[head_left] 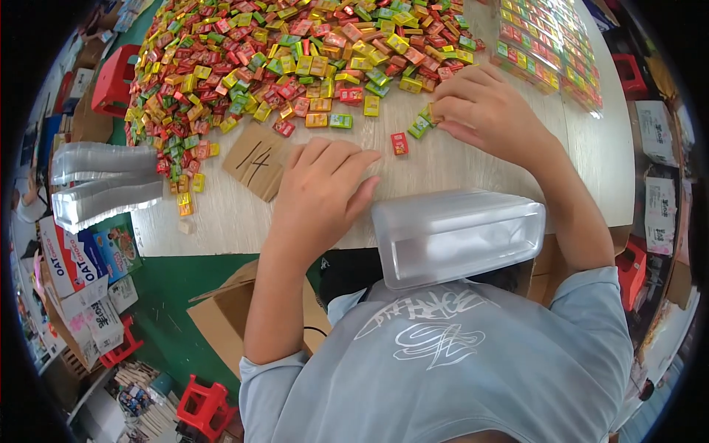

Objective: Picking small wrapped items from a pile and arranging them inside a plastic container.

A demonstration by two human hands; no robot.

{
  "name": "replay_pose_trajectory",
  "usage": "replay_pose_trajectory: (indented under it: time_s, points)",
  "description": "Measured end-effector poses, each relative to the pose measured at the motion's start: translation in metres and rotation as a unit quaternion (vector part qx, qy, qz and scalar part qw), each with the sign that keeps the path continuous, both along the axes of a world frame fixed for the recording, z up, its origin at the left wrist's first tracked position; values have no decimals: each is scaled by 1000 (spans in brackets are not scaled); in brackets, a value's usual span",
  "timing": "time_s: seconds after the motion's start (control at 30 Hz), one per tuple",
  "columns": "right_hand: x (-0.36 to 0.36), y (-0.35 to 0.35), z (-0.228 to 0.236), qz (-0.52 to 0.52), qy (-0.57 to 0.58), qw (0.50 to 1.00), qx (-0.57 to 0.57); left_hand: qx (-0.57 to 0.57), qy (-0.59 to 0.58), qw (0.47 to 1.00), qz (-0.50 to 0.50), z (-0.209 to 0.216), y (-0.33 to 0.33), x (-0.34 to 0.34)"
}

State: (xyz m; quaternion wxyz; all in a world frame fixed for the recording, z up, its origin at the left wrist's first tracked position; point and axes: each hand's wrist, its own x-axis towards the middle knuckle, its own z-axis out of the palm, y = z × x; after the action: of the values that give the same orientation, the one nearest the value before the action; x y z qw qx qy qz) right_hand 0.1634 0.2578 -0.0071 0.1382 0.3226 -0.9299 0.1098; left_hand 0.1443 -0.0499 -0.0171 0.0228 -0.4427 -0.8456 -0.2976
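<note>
My left hand (325, 188) is over the table beside a brown cardboard piece (253, 160), its fingers bent and the thumb apart, holding nothing. My right hand (487, 111) is farther to the right, its thumb and fingers closed around the end of a short row of small wrapped candy packs (421, 124), green at the near end. The fingers partly hide the row. A single red candy pack (399, 144) lies between my hands. In front of my chest, a clear plastic container (458, 235) lies tilted at the table edge.
A large heap of red, yellow, green and orange packs (295, 59) covers the far side. Filled clear trays (528, 52) are stacked at the far right. Nested empty clear containers (107, 181) overhang the left edge. Below are a cardboard box (229, 314) and a red stool (207, 406).
</note>
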Motion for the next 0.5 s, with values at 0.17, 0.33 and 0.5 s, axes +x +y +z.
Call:
replay_pose_trajectory:
  time_s: [0.17,0.33,0.5]
  points:
    - [-8,-22,8,10,-20,997,-75,14,-4,999,30,-4,-7,9]
    - [-19,-56,-12,126,-43,988,-77,23,25,997,72,-10,-8,10]
    - [-10,-41,-6,116,-13,989,-89,-33,-5,998,47,-6,9,10]
